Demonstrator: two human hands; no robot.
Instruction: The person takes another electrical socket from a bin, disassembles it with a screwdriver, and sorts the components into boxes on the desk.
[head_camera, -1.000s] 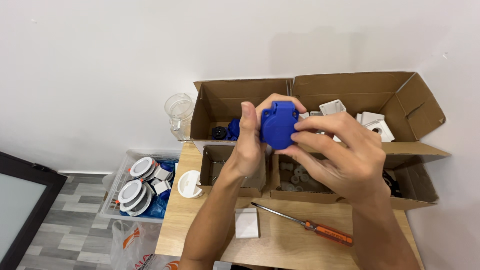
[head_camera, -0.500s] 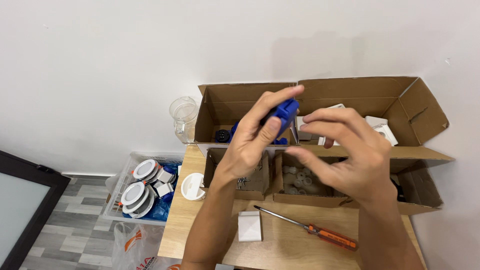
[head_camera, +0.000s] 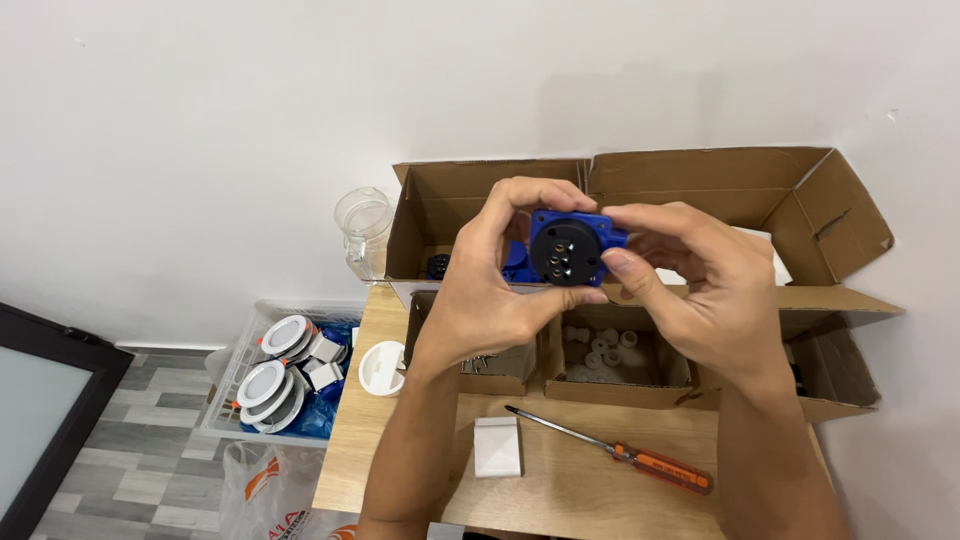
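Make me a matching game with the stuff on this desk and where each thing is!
Things:
1. blue socket
2. orange-handled screwdriver
3. clear glass jar
4. round white lights

Places:
A. in the clear bin on the floor, left of the table
B. held up between the left hand and the right hand
C. lying on the wooden table, near the front
D. standing at the table's back left corner, beside the cardboard boxes

Pairs: 1-B, 2-C, 3-D, 4-A
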